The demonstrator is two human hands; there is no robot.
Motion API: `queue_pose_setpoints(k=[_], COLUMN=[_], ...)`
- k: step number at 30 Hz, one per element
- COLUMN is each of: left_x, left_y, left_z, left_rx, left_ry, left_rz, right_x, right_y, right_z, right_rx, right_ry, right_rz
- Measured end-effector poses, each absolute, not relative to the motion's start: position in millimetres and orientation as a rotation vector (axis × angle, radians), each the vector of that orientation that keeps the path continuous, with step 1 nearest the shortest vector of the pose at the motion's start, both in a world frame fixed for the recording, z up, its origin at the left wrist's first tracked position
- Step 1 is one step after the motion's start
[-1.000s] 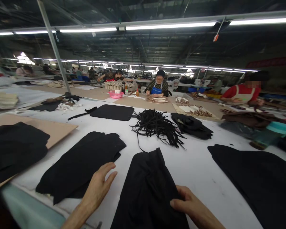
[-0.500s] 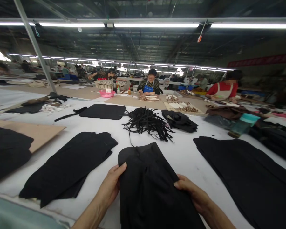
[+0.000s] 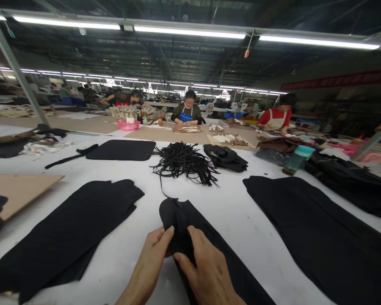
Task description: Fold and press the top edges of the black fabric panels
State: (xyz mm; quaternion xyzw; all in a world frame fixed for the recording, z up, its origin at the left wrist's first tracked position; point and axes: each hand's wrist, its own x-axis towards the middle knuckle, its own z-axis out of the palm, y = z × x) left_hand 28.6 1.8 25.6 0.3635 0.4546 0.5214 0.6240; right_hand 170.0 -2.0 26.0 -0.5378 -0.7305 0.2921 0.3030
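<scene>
A black fabric piece (image 3: 222,250) lies in front of me on the white table, running down past the lower edge of the view. My left hand (image 3: 155,250) is closed on its left edge, thumb on top and fingers underneath. My right hand (image 3: 206,262) pinches a fold of the same cloth close beside the left one. The rounded far end of the cloth shows beyond my fingers. A thin black strip reaches from this end back to a heap of black fabric strips (image 3: 184,163).
Stacks of black cut fabric lie at left (image 3: 66,228) and right (image 3: 311,228). Farther back are a flat black panel (image 3: 120,150), a folded black bundle (image 3: 227,157) and a teal-lidded jar (image 3: 298,160). A brown board (image 3: 28,188) is at left. Several people work beyond.
My right hand has moved left and in over the cloth, near my left hand. The cloth, spread between both hands before, is now folded narrower. The view has shifted right.
</scene>
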Motion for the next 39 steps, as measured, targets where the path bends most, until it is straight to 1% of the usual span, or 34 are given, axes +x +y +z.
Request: queue_pose_setpoints(k=[4, 6, 8, 11, 12, 15, 18, 23, 28, 33, 37, 39], left_x=[29, 21, 8, -20, -29, -55, -71, -73, -68, -71, -79, -81], left_y=[-6, -6, -5, -5, -6, -11, -14, -15, -13, -13, -4, 3], left_z=[26, 21, 15, 10, 9, 11, 12, 12, 9, 8, 9, 5], left_rx=[1.05, 1.023, 0.894, 0.662, 0.617, 0.535, 0.51, 0.547, 0.618, 0.6, 0.545, 0.713], left_ry=[1.116, 1.188, 1.215, 1.176, 1.173, 1.242, 1.283, 1.257, 1.292, 1.312, 1.379, 1.489], left_rz=[1.154, 1.173, 1.215, 1.243, 1.244, 1.225, 1.19, 1.158, 1.137, 1.133, 1.118, 1.109], right_x=[164, 171, 187, 229, 246, 298, 331, 343, 348, 348, 341, 338], right_y=[9, 16, 22, 36, 41, 56, 61, 58, 61, 62, 56, 52], right_z=[28, 33, 39, 41, 39, 30, 24, 27, 22, 15, 4, -5], right_rx=[-1.571, -1.603, -1.552, -1.366, -1.357, -1.453, -1.478, -1.615, -1.591, -1.616, -1.619, -1.677], right_ry=[-1.983, -1.966, -1.839, -1.602, -1.542, -1.334, -1.167, -1.247, -1.284, -1.365, -1.381, -1.433], right_rz=[0.628, 0.651, 0.845, 1.258, 1.32, 1.338, 1.426, 1.316, 1.285, 1.144, 1.239, 1.21])
